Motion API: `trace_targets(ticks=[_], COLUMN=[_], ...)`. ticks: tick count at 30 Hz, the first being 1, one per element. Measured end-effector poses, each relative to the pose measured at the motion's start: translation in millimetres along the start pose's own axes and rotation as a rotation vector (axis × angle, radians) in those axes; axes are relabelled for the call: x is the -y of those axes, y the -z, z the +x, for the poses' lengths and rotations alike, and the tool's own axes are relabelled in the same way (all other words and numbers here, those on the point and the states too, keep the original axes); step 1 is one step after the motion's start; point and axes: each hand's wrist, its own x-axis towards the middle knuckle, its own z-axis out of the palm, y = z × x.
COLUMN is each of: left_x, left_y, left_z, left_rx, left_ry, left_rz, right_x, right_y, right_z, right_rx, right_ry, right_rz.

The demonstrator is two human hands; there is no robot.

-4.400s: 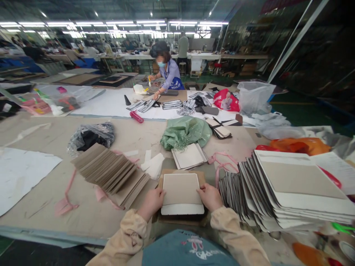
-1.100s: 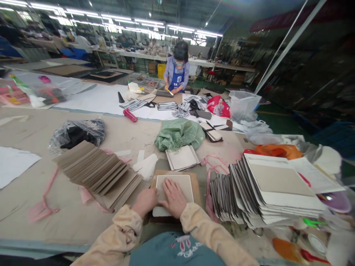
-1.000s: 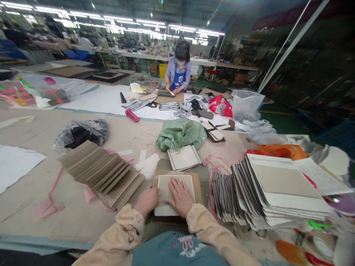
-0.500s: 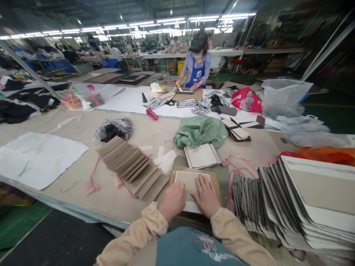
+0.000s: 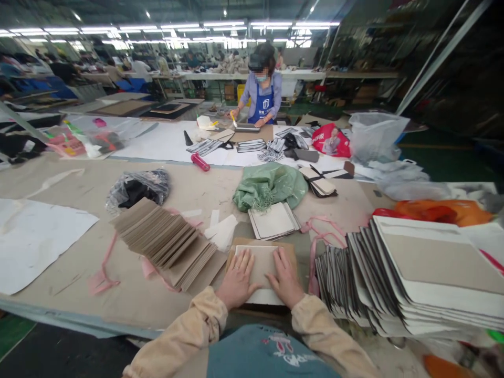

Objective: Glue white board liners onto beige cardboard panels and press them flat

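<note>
Both palms lie flat on a beige board (image 5: 260,268) that rests on a larger white sheet (image 5: 264,298). Under these, a brown board (image 5: 292,258) shows at the far and right edges. My left hand (image 5: 238,278) covers the left side, fingers stretched forward. On the right side, my right hand (image 5: 285,277) presses with its fingers slightly spread. A leaning fanned stack of brown boards (image 5: 165,241) is to the left of my left hand. Just beyond my hands lies a small pile of off-white panels (image 5: 273,220).
A tall stack of pale panels with dark edges (image 5: 429,262) stands at the right. Pink ribbons (image 5: 104,273) lie about the table. Farther off are a green bag (image 5: 270,186) and a clear bag with black contents (image 5: 137,189). Across the table, a co-worker (image 5: 262,94) holds a brush.
My left hand's curled fingers have straightened and now lie flat on the beige board. The right hand stays flat at the right side. The whole view has shifted slightly.
</note>
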Motion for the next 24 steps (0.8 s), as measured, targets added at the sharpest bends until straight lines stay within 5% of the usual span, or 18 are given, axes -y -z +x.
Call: trace_targets(ticks=[3,6,16,24], left_x=[0.8,1.3,11.8,20.0], left_y=[-5.7,-11.5,-3.5,10.3], left_z=[0.6,1.5,-4.4,-5.0], left_rx=[-0.010,-0.025,-0.082,-0.445], left_ry=[-0.007,-0.014,-0.012,0.563], left_rz=[0.035,0.055,-0.207,-1.162], right_x=[-5.5,-8.0,-14.4,1.7], right_y=[10.3,16.4,24.6,37.8], right_z=[0.5,5.1,25.0,14.1], right_rx=[-0.135,-0.139,-0.117,-0.087], right_ry=[-0.250,-0.434,-0.615,-0.634], right_rz=[0.249,0.396,0.555,1.029])
